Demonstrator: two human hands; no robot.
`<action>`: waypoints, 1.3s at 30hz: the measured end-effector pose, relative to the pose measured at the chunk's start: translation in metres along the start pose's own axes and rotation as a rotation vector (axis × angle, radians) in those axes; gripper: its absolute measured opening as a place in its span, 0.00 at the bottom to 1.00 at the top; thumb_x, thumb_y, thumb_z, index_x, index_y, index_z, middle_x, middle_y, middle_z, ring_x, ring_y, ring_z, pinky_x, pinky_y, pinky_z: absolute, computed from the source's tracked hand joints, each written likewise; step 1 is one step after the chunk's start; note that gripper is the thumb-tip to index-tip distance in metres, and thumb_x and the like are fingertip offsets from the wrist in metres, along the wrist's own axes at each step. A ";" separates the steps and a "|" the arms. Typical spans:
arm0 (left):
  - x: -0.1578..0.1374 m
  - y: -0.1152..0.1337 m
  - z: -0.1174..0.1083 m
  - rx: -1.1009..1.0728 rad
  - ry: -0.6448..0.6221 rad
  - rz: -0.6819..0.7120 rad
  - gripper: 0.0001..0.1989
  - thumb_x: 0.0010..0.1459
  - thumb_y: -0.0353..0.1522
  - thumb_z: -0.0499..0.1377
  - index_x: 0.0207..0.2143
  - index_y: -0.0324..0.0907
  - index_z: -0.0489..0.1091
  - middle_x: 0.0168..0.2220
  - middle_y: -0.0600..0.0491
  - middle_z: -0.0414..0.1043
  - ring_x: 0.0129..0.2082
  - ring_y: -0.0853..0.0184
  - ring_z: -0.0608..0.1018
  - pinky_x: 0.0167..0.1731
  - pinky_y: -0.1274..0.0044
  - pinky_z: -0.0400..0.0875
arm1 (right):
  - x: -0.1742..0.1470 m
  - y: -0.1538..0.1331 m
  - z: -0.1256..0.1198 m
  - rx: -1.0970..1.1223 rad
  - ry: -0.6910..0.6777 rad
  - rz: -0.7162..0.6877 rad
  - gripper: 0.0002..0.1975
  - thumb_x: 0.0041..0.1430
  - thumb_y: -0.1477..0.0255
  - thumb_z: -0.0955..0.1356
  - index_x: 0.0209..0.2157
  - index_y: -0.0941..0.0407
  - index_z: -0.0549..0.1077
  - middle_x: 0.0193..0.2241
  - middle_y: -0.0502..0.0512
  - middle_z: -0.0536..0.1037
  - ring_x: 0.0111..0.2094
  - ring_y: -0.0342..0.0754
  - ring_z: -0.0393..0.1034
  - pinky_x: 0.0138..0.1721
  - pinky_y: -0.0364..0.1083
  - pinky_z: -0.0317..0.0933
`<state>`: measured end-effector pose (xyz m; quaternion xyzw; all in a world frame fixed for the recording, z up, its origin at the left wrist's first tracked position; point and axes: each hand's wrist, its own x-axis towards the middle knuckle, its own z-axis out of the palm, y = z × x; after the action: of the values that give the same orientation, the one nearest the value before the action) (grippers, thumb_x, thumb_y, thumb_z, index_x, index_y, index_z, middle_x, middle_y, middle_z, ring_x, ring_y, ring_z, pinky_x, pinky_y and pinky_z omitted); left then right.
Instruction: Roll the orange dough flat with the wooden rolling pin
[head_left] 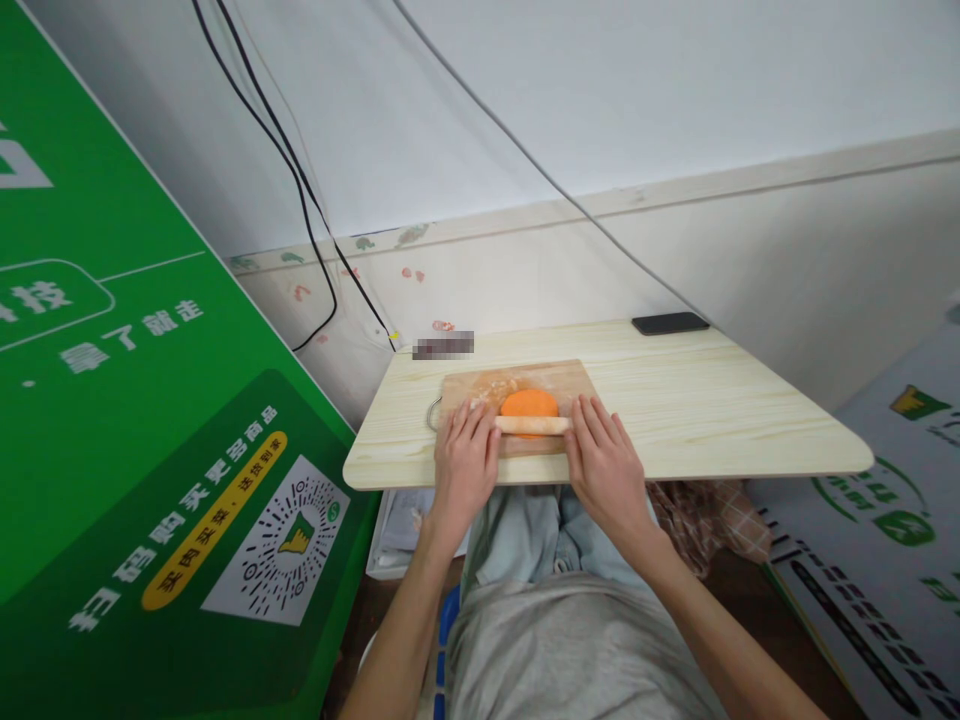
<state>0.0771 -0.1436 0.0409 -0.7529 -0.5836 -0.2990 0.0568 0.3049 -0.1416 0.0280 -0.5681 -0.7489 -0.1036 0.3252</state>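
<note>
A round, flat piece of orange dough [529, 403] lies on a wooden cutting board [559, 372] dusted with flour. Across the near part of the dough rests a pale wooden rolling pin [534, 426]. My left hand [466, 455] is closed over the pin's left end, palm down. Over the right end, my right hand [606, 460] is closed in the same way. Both ends of the pin are hidden under the fingers. A metal handle [433, 412] sticks out from the board's left side, beside my left hand.
The board sits on a pale wood-grain table [690, 400] against the wall. A black phone [670, 323] lies at the back right, and a blurred-out dark object [443, 346] at the back left. A green printed panel [225, 400] stands left; cables [307, 180] hang along the wall.
</note>
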 end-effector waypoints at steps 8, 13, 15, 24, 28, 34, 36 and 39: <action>-0.008 0.002 -0.002 0.003 0.020 0.008 0.23 0.78 0.37 0.48 0.67 0.46 0.71 0.71 0.47 0.70 0.75 0.55 0.66 0.75 0.54 0.61 | -0.008 -0.003 -0.001 0.006 0.017 0.006 0.30 0.78 0.68 0.56 0.75 0.62 0.62 0.71 0.67 0.69 0.75 0.61 0.58 0.73 0.64 0.55; -0.005 -0.001 0.002 0.000 0.004 -0.006 0.23 0.77 0.37 0.49 0.69 0.47 0.70 0.72 0.48 0.70 0.76 0.55 0.65 0.75 0.54 0.62 | -0.002 -0.002 0.000 -0.005 0.008 0.002 0.30 0.78 0.67 0.56 0.75 0.62 0.62 0.72 0.68 0.69 0.75 0.61 0.58 0.73 0.64 0.54; 0.001 -0.004 0.004 0.004 -0.011 -0.007 0.24 0.77 0.38 0.49 0.69 0.48 0.70 0.71 0.49 0.70 0.76 0.54 0.64 0.75 0.54 0.62 | 0.006 -0.001 0.002 -0.016 0.001 -0.003 0.30 0.78 0.66 0.56 0.74 0.63 0.64 0.71 0.69 0.69 0.75 0.62 0.58 0.73 0.65 0.53; 0.057 -0.015 0.012 0.035 -0.138 -0.016 0.26 0.79 0.41 0.43 0.65 0.45 0.73 0.70 0.49 0.72 0.77 0.53 0.62 0.76 0.55 0.57 | 0.065 0.014 0.014 -0.084 -0.177 0.016 0.29 0.80 0.65 0.54 0.65 0.66 0.74 0.69 0.72 0.72 0.74 0.64 0.60 0.72 0.66 0.52; 0.079 -0.015 0.017 0.082 -0.195 -0.050 0.26 0.79 0.41 0.42 0.58 0.45 0.78 0.68 0.49 0.74 0.77 0.51 0.63 0.76 0.53 0.55 | 0.089 0.015 0.014 -0.119 -0.261 0.027 0.27 0.81 0.66 0.53 0.60 0.61 0.78 0.70 0.69 0.72 0.74 0.63 0.59 0.71 0.66 0.54; 0.086 -0.013 0.018 0.100 -0.197 -0.072 0.26 0.80 0.41 0.42 0.58 0.45 0.77 0.67 0.47 0.75 0.76 0.51 0.63 0.74 0.52 0.56 | 0.098 0.013 0.013 -0.139 -0.281 0.040 0.27 0.80 0.69 0.53 0.54 0.62 0.80 0.62 0.70 0.78 0.69 0.62 0.64 0.68 0.64 0.56; 0.081 -0.013 0.016 0.077 -0.191 -0.061 0.26 0.80 0.41 0.42 0.58 0.45 0.78 0.66 0.48 0.76 0.75 0.52 0.64 0.74 0.54 0.57 | 0.093 0.014 0.013 -0.126 -0.259 0.025 0.27 0.80 0.69 0.52 0.53 0.61 0.80 0.63 0.71 0.77 0.69 0.62 0.64 0.67 0.64 0.57; 0.071 -0.012 0.013 0.019 -0.179 -0.039 0.26 0.79 0.41 0.43 0.60 0.45 0.77 0.66 0.48 0.77 0.75 0.53 0.65 0.75 0.56 0.57 | 0.081 0.015 0.015 -0.096 -0.207 0.013 0.28 0.80 0.67 0.53 0.57 0.62 0.79 0.68 0.71 0.73 0.71 0.63 0.62 0.68 0.65 0.58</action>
<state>0.0814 -0.0745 0.0636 -0.7646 -0.6035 -0.2261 0.0057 0.3019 -0.0648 0.0626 -0.5954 -0.7690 -0.0778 0.2192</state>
